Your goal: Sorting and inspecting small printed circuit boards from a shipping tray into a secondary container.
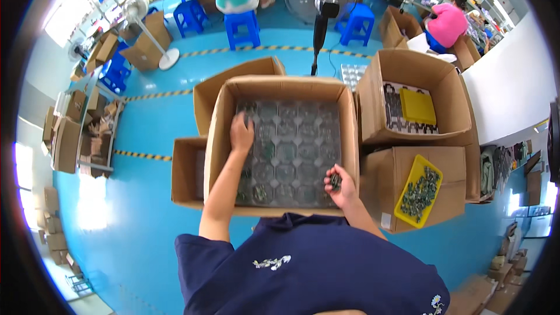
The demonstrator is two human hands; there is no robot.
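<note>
We see a matt brown cardboard box (pixel 221 140) holding a glossy clear plastic tray (pixel 291 151). Yellow tray (pixel 408 195) looks smooth plastic. Floor (pixel 146 210) is glossy blue paint. Stool (pixel 242 26) is shiny blue plastic.

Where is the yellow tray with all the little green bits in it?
In the head view, the yellow tray lies on top of a closed cardboard box at the person's right, just past the right hand and beside the big open box with the clear tray.
</note>
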